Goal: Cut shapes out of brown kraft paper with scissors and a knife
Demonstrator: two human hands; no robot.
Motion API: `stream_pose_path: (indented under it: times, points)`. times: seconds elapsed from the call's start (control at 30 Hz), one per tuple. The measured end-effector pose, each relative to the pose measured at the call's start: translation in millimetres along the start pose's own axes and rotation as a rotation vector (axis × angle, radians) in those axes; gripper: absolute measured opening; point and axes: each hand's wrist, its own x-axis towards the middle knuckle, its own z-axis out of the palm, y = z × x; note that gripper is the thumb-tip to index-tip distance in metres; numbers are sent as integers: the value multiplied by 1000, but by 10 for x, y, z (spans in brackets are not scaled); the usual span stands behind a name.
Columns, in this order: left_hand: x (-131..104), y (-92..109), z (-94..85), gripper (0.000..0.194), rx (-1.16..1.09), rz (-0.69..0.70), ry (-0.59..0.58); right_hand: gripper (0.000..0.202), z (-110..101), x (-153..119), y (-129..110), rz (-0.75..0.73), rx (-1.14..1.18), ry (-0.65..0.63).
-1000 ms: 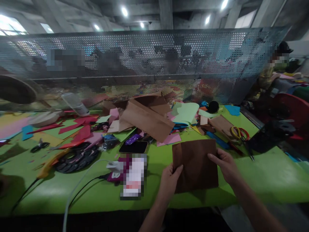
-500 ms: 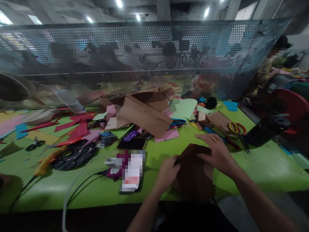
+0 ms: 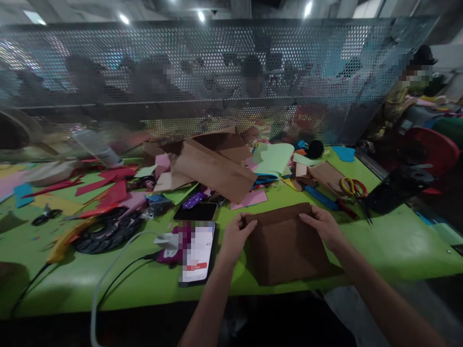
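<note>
A dark brown sheet (image 3: 289, 248), paper or felt by its look, is tilted up in front of me over the near edge of the green table. My left hand (image 3: 239, 233) pinches its upper left corner, thumb in front and fingers behind. At the upper right corner, my right hand (image 3: 323, 225) grips it the same way. The sheet's top margin looks creased or folded. Beyond my right hand lie blue-handled scissors or a similar tool (image 3: 321, 197) and a pair of scissors with yellow and red handles (image 3: 354, 188).
Left of the sheet lie a lit phone (image 3: 198, 255), a dark phone (image 3: 195, 212) and a purple power strip (image 3: 170, 255) with cables. Further left is a yellow glue gun (image 3: 67, 241). Brown paper (image 3: 213, 168) and coloured scraps lie before a perforated metal screen (image 3: 224, 111).
The brown sheet has opened out wider and flatter between my hands. My hands have moved apart, and my right hand has closed from spread fingers onto the right corner.
</note>
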Motion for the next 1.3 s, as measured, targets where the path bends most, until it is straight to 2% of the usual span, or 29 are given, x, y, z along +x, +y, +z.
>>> stream_pose_path:
  times: [0.07, 0.17, 0.47, 0.77, 0.87, 0.97, 1.1, 1.17, 1.3]
  points:
    - [-29, -34, 66, 37, -117, -30, 19, 38, 3, -25, 22, 11, 45, 34]
    - [-86, -49, 117, 33, -160, -58, 35, 40, 11, -58, 24, 37, 88, 63]
    - [-126, -75, 124, 30, -121, -28, 91, 39, 17, -101, 63, 4, 115, 103]
    - [-89, -90, 148, 29, -49, -6, 142, 41, 20, -104, 125, 46, 122, 143]
    - [-40, -126, 112, 28, 19, -10, 125, 38, -13, -64, 151, 4, -77, 116]
    - [-36, -154, 77, 32, 219, 30, 150, 35, -51, -21, 198, -91, -442, 124]
    - [-180, -166, 140, 48, 698, 301, 296, 36, -61, 8, 273, -139, -804, 152]
    - [-284, -184, 210, 45, 881, 436, 201, 36, -44, 11, 298, -125, -927, 143]
    - [-405, -287, 304, 45, 1163, 540, -212, 32, -11, 8, 322, -121, -1128, 116]
